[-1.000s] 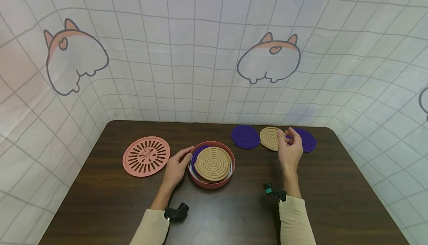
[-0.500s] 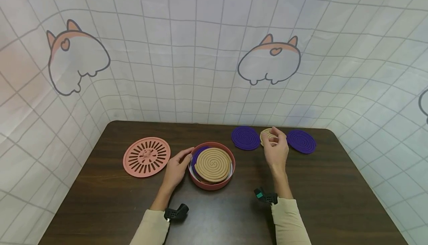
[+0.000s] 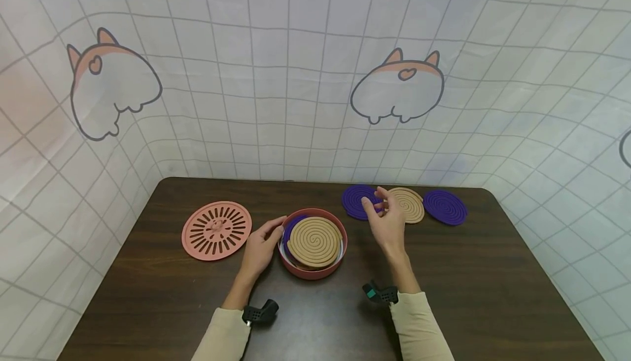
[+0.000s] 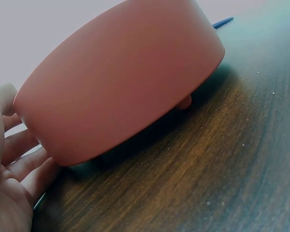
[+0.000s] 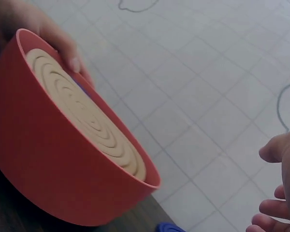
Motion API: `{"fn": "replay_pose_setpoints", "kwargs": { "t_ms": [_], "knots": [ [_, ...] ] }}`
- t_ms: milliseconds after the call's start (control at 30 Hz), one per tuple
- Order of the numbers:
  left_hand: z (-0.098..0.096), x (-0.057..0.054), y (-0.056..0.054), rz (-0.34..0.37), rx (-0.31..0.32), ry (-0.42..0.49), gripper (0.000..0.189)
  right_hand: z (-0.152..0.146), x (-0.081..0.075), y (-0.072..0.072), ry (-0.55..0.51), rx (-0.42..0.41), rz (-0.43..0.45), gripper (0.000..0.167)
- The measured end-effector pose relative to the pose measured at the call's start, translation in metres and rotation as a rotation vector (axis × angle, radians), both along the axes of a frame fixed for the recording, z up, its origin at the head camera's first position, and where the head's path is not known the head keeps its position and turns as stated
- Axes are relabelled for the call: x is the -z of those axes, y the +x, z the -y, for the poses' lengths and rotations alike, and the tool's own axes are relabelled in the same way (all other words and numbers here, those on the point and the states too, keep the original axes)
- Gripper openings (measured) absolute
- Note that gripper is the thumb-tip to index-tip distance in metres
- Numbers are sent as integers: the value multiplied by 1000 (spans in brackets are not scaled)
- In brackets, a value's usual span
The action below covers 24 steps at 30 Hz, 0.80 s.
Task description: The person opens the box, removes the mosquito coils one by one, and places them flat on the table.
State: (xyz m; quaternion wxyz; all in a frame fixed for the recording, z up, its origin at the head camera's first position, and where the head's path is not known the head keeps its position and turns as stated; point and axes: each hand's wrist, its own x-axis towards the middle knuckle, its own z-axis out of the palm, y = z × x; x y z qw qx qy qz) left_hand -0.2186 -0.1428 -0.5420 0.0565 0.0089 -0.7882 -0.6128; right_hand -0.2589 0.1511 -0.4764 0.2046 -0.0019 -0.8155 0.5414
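Observation:
A round red-pink container (image 3: pixel 311 275) stands near the middle of the table, holding a stack of spiral coasters. On top lies a tan coaster (image 3: pixel 315 243), with a purple edge (image 3: pixel 290 229) showing beneath it. My left hand (image 3: pixel 258 247) holds the container's left side, thumb at the rim and fingers along the outer wall (image 4: pixel 121 82). My right hand (image 3: pixel 388 224) hovers with fingers loosely bent and nothing in them. It overlaps the right edge of a purple spiral coaster (image 3: pixel 354 199). Just right of that hand lies a tan spiral coaster (image 3: pixel 410 207).
Another purple spiral coaster (image 3: pixel 445 206) lies farthest right in the row along the table's back edge. A pink slotted lid (image 3: pixel 217 230) lies left of the container. Behind the dark wood table (image 3: pixel 148 295) hangs a white gridded curtain (image 3: pixel 296 76).
My right hand has swept leftward along the row, from the right purple coaster, past the tan one, to the left purple one. My left hand stays at the container.

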Motion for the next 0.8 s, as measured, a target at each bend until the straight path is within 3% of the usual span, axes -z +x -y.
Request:
{"fn": "replay_pose_setpoints", "kwargs": {
  "t_ms": [800],
  "knots": [
    [0,0,0,-2,-4,-22,31,41,3,15,179,-137,39,51]
  ]
}}
